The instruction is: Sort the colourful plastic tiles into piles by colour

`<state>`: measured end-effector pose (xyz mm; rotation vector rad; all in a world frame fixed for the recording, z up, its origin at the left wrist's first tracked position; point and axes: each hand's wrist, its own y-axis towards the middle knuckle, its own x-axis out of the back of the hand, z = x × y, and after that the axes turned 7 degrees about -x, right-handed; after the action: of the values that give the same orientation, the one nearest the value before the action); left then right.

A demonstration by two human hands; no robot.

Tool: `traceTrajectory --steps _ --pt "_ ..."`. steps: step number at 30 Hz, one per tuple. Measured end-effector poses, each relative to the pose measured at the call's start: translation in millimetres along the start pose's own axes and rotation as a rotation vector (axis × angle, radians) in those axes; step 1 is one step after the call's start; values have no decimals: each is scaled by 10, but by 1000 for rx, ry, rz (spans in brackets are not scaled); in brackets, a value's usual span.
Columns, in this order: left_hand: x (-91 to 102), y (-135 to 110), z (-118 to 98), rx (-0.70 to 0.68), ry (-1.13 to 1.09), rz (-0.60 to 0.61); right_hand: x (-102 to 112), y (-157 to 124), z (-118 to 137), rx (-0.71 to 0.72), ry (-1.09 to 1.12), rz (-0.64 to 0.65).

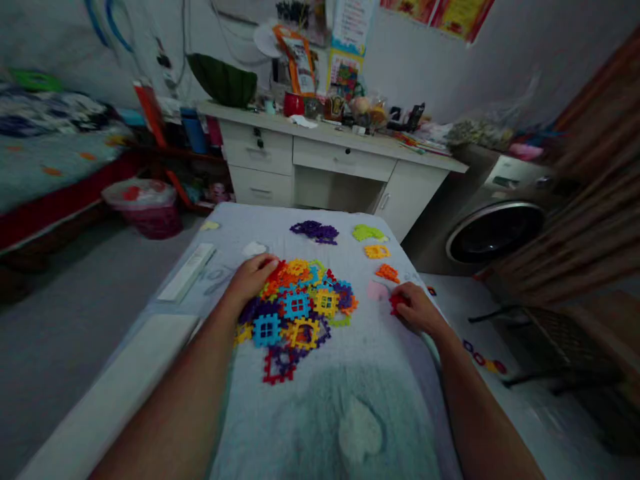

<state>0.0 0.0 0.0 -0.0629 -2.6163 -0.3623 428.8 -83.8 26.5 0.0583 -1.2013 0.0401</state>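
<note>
Square, notched plastic building pieces in several colours form a heap point(296, 305) on the cloth-covered table. At the heap's upper left edge, the curled fingers of my left hand point(254, 279) grip a red building piece point(278, 272). Over by the table's right edge, my right hand point(416, 307) has its fingers closed on another red piece point(397, 304), partly hidden by them. Beyond that hand lie small groups sorted by colour: orange pieces point(387, 272), yellow-orange pieces point(377, 251) and lime green pieces point(367, 232). Purple pieces point(315, 231) sit at the far middle.
A long white box point(187, 272) lies along the table's left side. Behind the table stands a white desk point(345, 157) loaded with household items, beside a washing machine point(495, 213). A pink bin point(150, 212) is at left. Several pieces point(480, 359) lie on the floor near a chair point(555, 340).
</note>
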Motion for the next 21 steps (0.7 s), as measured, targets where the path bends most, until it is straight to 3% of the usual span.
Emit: traceTrajectory --steps 9,12,16,21 --pt "4 -8 22 -18 -14 -3 8 3 17 37 10 -7" --pt "9 -6 12 -9 -8 -1 35 -5 79 34 27 -61" --pt "4 -3 34 -10 -17 -2 118 24 365 108 112 -89" --pt "-1 4 70 -13 -19 6 88 172 911 149 177 158"
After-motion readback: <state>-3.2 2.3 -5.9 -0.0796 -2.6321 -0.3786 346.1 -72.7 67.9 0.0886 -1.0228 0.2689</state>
